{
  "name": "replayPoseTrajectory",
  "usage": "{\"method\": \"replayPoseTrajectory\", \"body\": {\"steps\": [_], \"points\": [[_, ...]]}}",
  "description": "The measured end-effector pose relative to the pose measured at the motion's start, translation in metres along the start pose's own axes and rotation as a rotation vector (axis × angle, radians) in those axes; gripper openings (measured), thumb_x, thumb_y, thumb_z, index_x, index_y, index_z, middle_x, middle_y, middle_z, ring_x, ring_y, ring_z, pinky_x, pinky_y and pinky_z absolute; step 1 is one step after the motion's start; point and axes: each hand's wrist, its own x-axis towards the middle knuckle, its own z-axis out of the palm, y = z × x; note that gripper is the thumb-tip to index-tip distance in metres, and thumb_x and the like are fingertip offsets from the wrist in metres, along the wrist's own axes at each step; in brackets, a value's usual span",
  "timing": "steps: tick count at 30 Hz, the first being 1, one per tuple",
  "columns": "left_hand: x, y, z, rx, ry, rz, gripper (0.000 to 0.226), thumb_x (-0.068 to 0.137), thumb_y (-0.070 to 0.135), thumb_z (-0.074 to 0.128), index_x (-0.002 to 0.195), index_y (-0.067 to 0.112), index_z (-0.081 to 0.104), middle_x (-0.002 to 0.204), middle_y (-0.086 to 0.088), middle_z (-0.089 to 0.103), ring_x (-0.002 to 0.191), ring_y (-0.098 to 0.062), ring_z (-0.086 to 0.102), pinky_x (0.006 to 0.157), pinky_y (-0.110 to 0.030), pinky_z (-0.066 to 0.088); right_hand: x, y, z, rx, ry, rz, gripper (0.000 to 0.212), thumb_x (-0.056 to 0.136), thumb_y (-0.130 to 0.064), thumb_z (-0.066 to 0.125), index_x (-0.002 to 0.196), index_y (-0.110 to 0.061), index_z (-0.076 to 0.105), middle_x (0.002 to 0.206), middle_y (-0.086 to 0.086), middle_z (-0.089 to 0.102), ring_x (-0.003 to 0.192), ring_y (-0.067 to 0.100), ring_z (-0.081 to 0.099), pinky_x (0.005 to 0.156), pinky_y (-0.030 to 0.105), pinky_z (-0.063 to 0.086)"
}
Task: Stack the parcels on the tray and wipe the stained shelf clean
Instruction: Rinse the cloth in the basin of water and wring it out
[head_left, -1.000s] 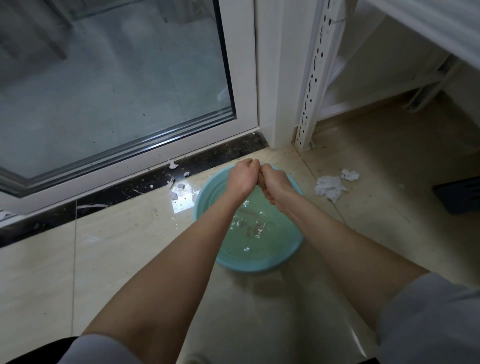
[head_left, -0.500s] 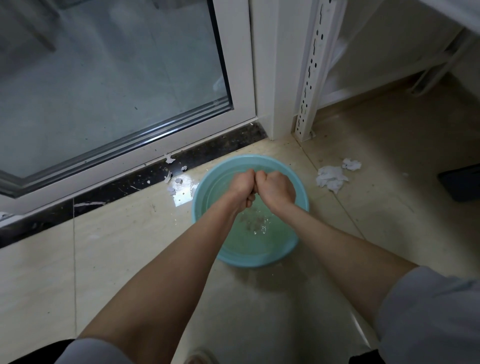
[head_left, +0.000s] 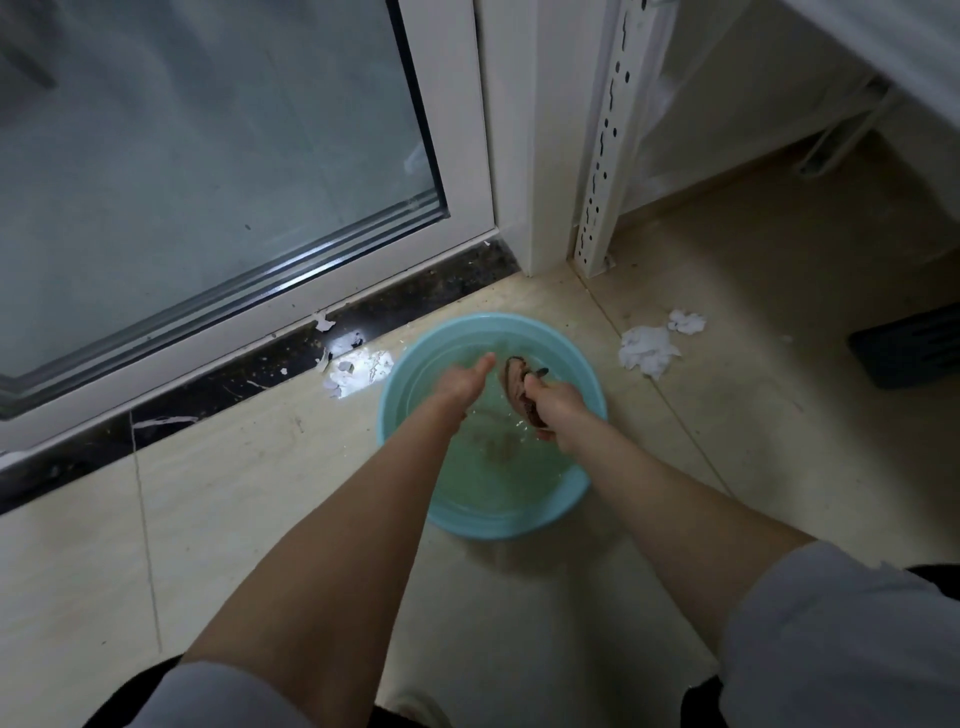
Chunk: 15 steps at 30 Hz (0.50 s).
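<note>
A light blue basin (head_left: 400, 410) of murky water stands on the tiled floor. My right hand (head_left: 553, 405) grips a small wet brownish cloth (head_left: 517, 379) above the water. My left hand (head_left: 462, 382) is just left of the cloth with its fingers stretched out and holds nothing. The white metal shelf unit shows at the upper right by its perforated upright (head_left: 605, 156) and a shelf edge (head_left: 883, 47). No parcels or tray are in view.
Crumpled white tissues (head_left: 649, 348) lie on the floor right of the basin. White scraps and a wet patch (head_left: 356, 369) lie to its left by the dark threshold. A glass door (head_left: 208, 156) fills the upper left. A dark object (head_left: 909, 348) sits at the right edge.
Both fists were pressed together wringing the cloth over the basin. Now the hands have parted: my left hand has let go and straightened, and my right hand alone holds the cloth.
</note>
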Motion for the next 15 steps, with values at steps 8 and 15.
{"method": "replayPoseTrajectory", "body": {"steps": [8,15], "points": [[-0.083,0.067,-0.041,-0.189,-0.159,0.043,0.017,0.086,0.008,0.065,0.101,0.005,0.061,0.100,-0.017,0.062,0.087,-0.027,0.061,0.077,-0.032,0.054,-0.088,-0.066,-0.029,0.171,-0.114,0.052,0.033,0.091,0.004,0.049,0.117,-0.009,0.064,0.094,0.011,0.058,0.076,0.019,0.054,0.058,0.024,0.040],[-0.162,0.131,-0.086,-0.119,-0.095,0.115,0.011,0.086,0.004,0.061,0.095,0.005,0.065,0.094,-0.017,0.064,0.088,-0.028,0.062,0.076,-0.036,0.054,-0.176,-0.134,-0.055,0.149,0.032,0.011,0.016,0.081,0.006,0.051,0.075,-0.007,0.057,0.090,0.016,0.059,0.083,0.026,0.054,0.079,0.041,0.052]]}}
